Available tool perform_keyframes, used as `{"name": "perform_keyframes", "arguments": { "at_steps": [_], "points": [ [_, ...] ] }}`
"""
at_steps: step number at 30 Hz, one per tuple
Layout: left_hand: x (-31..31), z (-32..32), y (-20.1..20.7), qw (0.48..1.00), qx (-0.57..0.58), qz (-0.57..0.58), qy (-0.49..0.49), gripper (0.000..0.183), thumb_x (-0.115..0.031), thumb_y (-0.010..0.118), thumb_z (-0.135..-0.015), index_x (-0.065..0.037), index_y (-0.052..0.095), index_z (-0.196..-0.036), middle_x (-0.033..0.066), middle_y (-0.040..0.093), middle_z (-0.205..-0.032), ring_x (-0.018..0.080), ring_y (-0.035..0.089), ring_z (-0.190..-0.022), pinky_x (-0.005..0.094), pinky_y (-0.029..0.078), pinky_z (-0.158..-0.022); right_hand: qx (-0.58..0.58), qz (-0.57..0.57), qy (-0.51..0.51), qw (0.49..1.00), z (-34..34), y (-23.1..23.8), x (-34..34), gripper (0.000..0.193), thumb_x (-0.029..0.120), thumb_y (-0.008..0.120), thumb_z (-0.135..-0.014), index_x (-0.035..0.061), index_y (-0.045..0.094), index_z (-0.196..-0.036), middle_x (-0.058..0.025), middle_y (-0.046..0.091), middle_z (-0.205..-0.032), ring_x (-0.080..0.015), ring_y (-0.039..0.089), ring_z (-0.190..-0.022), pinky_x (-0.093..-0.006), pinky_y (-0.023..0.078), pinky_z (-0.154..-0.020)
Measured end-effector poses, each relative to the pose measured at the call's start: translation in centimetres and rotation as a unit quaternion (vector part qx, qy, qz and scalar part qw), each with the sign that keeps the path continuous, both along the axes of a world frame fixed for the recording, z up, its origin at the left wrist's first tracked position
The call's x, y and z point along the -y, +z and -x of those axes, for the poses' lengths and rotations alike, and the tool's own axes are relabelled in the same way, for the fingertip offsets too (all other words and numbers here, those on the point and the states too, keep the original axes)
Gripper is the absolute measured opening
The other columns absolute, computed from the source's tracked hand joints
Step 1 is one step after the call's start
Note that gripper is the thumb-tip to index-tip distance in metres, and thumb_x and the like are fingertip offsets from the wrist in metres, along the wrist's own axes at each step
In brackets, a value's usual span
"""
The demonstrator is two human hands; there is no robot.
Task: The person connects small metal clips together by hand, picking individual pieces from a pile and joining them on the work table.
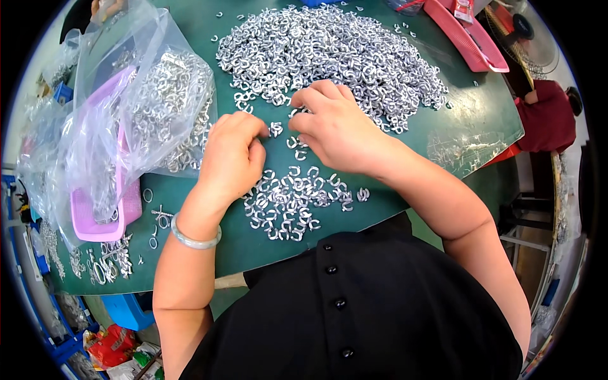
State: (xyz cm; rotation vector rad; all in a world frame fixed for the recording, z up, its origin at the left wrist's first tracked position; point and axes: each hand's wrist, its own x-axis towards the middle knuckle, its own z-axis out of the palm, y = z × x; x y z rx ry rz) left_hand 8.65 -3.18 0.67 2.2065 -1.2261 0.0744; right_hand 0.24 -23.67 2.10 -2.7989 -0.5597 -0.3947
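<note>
Small silvery U-shaped metal pieces lie in a large pile (335, 54) at the far middle of the green table. A smaller spread of them (294, 202) lies close to my body. My left hand (231, 155) is closed, its fingers curled beside a little cluster of pieces (275, 129); whatever it may hold is hidden. At the pile's near edge, my right hand (332, 126) reaches down with bent fingers apart, close to some pieces. A few loose pieces (297, 149) lie below its thumb. A pale bangle (195, 235) circles my left wrist.
Clear plastic bags (171, 95) of metal parts lie over a pink-purple basket (104, 233) at left. Rings and small metal parts (109, 263) lie near it. A pink basket (465, 41) stands far right. Another person (550, 117) in dark red sits beyond the table's right edge.
</note>
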Motion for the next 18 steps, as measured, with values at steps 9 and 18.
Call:
{"name": "perform_keyframes", "arguments": {
  "at_steps": [9,18],
  "points": [
    [0.9,0.0,-1.3,0.999,0.020,0.023,0.043,0.017,-0.006,0.074,-0.074,-0.003,0.067,-0.089,0.0099,0.059,-0.085,0.0304,0.057,-0.084,0.0387,0.046,-0.077,0.021,0.037,-0.006,0.999,-3.3,-0.9,-1.3,0.012,0.014,0.067,-0.076,0.0113,0.072,-0.087,-0.0068,0.059,-0.104,-0.0262,0.050,-0.106,-0.0407,0.039,-0.088],
    [0.8,0.2,-1.0,0.997,-0.036,0.011,0.060,0.010,-0.004,0.072,-0.075,-0.003,0.066,-0.083,0.0096,0.059,-0.082,0.0289,0.057,-0.082,0.0378,0.046,-0.074,-0.001,0.049,-0.004,0.999,-3.4,-0.9,-0.9,0.010,0.013,0.069,-0.076,0.0118,0.071,-0.087,-0.0041,0.058,-0.106,-0.0248,0.050,-0.105,-0.0399,0.039,-0.087]
  ]
}}
